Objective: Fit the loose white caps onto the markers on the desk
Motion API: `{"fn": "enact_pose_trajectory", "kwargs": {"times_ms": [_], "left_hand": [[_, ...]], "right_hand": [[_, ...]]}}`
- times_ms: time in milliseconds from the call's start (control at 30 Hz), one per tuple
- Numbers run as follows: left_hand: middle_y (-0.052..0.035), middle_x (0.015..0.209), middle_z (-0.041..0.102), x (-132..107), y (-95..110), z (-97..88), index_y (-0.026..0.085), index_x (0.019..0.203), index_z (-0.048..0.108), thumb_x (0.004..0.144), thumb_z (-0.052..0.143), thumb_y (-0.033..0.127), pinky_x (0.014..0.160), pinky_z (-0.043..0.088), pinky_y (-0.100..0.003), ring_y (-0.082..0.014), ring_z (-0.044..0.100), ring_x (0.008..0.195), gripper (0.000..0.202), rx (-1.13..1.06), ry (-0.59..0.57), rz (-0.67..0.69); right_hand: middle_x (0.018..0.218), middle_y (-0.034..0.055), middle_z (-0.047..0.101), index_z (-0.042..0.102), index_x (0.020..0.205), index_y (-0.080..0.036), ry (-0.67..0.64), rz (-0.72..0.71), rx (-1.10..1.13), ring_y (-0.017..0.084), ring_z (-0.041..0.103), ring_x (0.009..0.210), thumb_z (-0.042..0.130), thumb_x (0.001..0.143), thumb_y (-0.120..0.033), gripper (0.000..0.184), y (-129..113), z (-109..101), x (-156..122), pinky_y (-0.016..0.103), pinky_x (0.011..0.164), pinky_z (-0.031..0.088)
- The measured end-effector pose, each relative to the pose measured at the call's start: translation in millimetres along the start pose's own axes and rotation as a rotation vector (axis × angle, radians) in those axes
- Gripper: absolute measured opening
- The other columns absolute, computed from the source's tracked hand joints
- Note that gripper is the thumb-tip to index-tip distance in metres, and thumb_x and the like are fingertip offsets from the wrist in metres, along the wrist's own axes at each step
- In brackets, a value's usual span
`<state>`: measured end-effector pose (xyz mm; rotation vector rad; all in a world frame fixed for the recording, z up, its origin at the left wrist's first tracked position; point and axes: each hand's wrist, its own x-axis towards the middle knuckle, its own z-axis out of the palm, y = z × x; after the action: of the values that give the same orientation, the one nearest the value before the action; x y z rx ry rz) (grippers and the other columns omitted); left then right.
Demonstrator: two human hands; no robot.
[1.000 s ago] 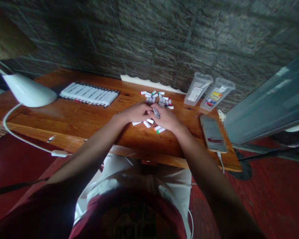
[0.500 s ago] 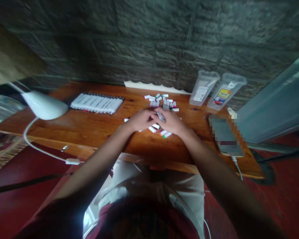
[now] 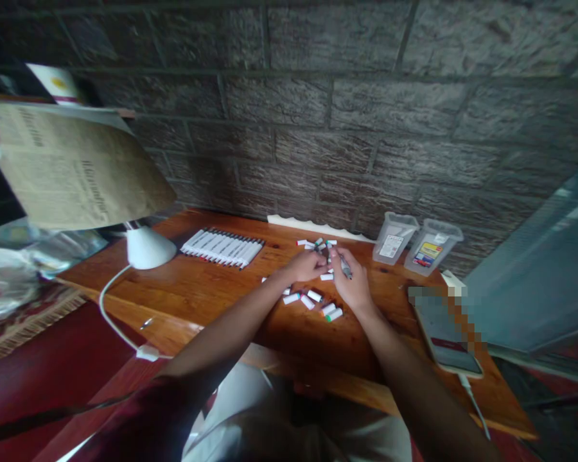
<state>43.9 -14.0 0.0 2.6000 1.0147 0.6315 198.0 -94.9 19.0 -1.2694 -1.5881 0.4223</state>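
Note:
My right hand [image 3: 349, 279] grips a grey-bodied marker [image 3: 345, 267] in its fingers, and the marker's end sticks out to the right. My left hand [image 3: 301, 266] reaches across with its fingertips against my right hand, and whether it holds the marker is hidden. Just beyond my hands lies a heap of loose white markers [image 3: 315, 245]. More of them [image 3: 308, 299] lie scattered nearer me, just below my hands, on the wooden desk [image 3: 197, 289].
A neat row of markers [image 3: 223, 248] lies left of my hands, beside a white desk lamp [image 3: 149, 249] and its cable. Two clear plastic cases [image 3: 395, 237] stand by the brick wall [image 3: 347, 147]. A pixelated phone [image 3: 446, 333] lies at the right.
My view has tilted up, showing more wall and placing the desk lower in the picture. My hands have shifted slightly apart, and the marker now points right.

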Motion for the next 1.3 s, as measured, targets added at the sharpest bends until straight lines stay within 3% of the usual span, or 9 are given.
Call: {"fn": "enact_pose_trajectory", "kwargs": {"times_ms": [233, 700, 900, 1100, 1300], "left_hand": [[-0.0018, 0.061, 0.055, -15, 5, 3.4, 0.014, 0.063, 0.058, 0.093, 0.048, 0.038, 0.059, 0.027, -0.024, -0.0111, 0.044, 0.059, 0.040, 0.067, 0.047, 0.024], [-0.0025, 0.061, 0.057, -23, 9, -5.0, 0.015, 0.062, 0.060, 0.090, 0.052, 0.033, 0.056, 0.026, -0.025, -0.0114, 0.045, 0.057, 0.033, 0.095, 0.052, 0.044], [-0.0064, 0.071, 0.064, -22, 4, -0.8, 0.014, 0.069, 0.065, 0.084, 0.057, 0.024, 0.060, 0.031, -0.024, -0.0145, 0.052, 0.064, 0.020, 0.139, 0.073, 0.036], [-0.0009, 0.060, 0.055, -23, 6, -2.0, 0.014, 0.064, 0.060, 0.093, 0.051, 0.035, 0.057, 0.026, -0.023, -0.0097, 0.043, 0.056, 0.037, 0.062, 0.035, 0.028], [0.0024, 0.056, 0.047, -25, 7, -2.5, 0.014, 0.061, 0.055, 0.092, 0.053, 0.039, 0.055, 0.022, -0.023, -0.0082, 0.038, 0.054, 0.039, 0.019, 0.056, -0.016]], "right_hand": [[0.096, 0.0032, 0.073, 0.064, 0.107, -0.023, -0.013, 0.006, 0.021, 0.017, 0.069, 0.088, 0.042, 0.094, -0.052, 0.038, 0, 3, 0, 0.026, 0.081, 0.050], [0.108, 0.0060, 0.071, 0.061, 0.114, -0.021, 0.077, -0.053, 0.042, 0.017, 0.067, 0.099, 0.037, 0.097, -0.046, 0.038, -7, 13, 5, 0.028, 0.090, 0.050], [0.113, 0.0074, 0.069, 0.062, 0.114, -0.022, -0.118, -0.296, -0.067, 0.019, 0.064, 0.107, 0.041, 0.096, -0.041, 0.033, -5, 20, 19, 0.029, 0.097, 0.047], [0.090, 0.0031, 0.072, 0.065, 0.103, -0.021, -0.043, -0.123, -0.019, 0.015, 0.068, 0.082, 0.038, 0.097, -0.045, 0.037, 3, 1, 12, 0.023, 0.078, 0.049], [0.097, 0.0014, 0.072, 0.063, 0.105, -0.022, -0.034, -0.017, -0.079, 0.016, 0.068, 0.089, 0.040, 0.095, -0.044, 0.034, 16, 3, 16, 0.026, 0.086, 0.049]]}}
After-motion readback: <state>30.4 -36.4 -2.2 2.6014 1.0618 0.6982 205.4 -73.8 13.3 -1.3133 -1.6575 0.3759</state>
